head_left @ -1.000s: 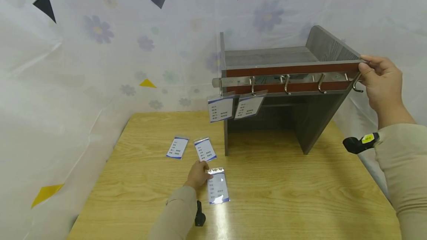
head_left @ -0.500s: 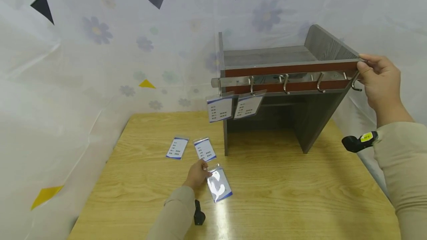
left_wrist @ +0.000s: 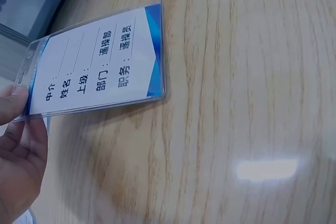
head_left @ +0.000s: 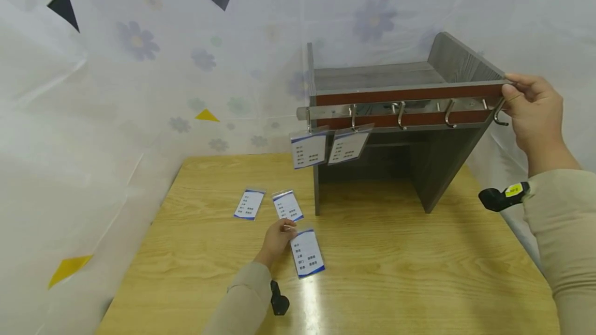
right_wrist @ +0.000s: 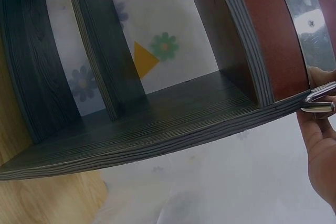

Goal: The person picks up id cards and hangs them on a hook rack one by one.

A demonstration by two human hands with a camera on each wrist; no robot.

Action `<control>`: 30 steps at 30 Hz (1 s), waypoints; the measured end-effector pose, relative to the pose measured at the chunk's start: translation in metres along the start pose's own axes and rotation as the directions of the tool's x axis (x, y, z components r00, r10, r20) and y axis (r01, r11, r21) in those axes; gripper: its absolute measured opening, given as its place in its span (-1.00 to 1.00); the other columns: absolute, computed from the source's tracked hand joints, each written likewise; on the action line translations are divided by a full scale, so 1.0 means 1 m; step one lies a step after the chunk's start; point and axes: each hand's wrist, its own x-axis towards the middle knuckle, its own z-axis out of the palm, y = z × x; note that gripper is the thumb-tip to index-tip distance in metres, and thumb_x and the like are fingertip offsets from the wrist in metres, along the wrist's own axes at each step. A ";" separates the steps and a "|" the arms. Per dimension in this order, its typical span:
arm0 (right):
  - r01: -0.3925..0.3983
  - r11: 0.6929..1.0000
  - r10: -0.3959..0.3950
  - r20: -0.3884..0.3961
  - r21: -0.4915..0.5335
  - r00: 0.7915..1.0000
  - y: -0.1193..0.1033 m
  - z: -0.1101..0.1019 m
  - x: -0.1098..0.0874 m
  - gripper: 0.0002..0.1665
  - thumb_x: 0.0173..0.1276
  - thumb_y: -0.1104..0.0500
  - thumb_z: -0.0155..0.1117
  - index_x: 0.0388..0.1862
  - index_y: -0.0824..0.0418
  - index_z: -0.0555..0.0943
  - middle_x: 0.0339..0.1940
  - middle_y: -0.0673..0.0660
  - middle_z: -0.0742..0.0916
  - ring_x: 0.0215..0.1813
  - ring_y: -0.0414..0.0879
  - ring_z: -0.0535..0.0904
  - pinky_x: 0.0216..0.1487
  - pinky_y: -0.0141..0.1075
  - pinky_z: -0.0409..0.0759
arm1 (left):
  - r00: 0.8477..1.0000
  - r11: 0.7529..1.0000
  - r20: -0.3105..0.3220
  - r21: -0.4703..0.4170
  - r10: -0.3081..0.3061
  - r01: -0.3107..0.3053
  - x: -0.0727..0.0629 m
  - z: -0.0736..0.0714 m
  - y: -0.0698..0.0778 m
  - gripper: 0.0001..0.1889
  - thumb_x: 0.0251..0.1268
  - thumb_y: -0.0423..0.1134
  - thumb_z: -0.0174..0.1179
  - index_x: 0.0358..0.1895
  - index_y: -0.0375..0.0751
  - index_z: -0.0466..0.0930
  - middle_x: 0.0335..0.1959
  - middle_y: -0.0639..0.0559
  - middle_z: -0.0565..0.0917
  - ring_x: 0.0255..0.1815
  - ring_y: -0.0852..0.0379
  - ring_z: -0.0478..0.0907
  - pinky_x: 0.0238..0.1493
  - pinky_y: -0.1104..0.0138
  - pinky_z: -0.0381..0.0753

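Left hand (head_left: pixel 277 242) pinches a badge (head_left: pixel 308 255); right hand (head_left: pixel 535 110) seemingly grips the rack (head_left: pixel 402 93) to its left. Keep the badge's slot (left_wrist: pixel 22 74) uncovered.

Pale wall sheeting (head_left: pixel 261 40) with faint flowers (head_left: pixel 137 41), dark and yellow triangles (head_left: pixel 64 8); wood-grain table (head_left: pixel 396 268) with bright glare (head_left: pixel 310 306)

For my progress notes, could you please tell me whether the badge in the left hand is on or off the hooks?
Off: the left hand holds the badge by its slotted end, apart from the hooks.
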 end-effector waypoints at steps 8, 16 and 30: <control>-0.010 1.000 0.010 -0.008 -0.018 1.000 0.000 -0.002 0.001 -0.74 0.09 0.36 0.18 -0.19 0.23 0.58 -0.33 0.00 0.60 -0.40 -0.29 0.55 -0.41 -0.59 0.46 | 1.000 0.999 0.021 -0.050 0.022 -0.021 -0.003 0.000 0.019 -0.81 0.13 -0.41 0.07 -0.17 -0.39 0.48 -0.44 -0.04 0.47 -0.47 0.19 0.40 -0.34 0.24 0.47; -0.009 1.000 0.009 -0.008 -0.028 1.000 -0.001 0.000 -0.001 -0.75 0.08 0.35 0.19 -0.21 0.22 0.59 -0.33 -0.01 0.60 -0.41 -0.30 0.54 -0.41 -0.60 0.46 | 0.997 0.983 0.049 -0.179 0.058 -0.048 -0.004 0.004 0.038 -0.79 0.13 -0.42 0.07 -0.16 -0.45 0.45 -0.42 -0.04 0.48 -0.44 0.17 0.46 -0.34 0.32 0.51; -0.007 0.999 0.008 0.009 -0.036 1.000 -0.002 -0.001 -0.001 -0.75 0.10 0.35 0.17 -0.19 0.21 0.58 -0.32 -0.02 0.60 -0.40 -0.30 0.54 -0.40 -0.61 0.45 | 0.979 0.957 0.085 -0.241 0.187 -0.162 -0.026 0.007 0.106 -0.83 0.14 -0.38 0.07 -0.21 -0.38 0.47 -0.40 0.00 0.50 -0.41 0.17 0.45 -0.30 0.29 0.51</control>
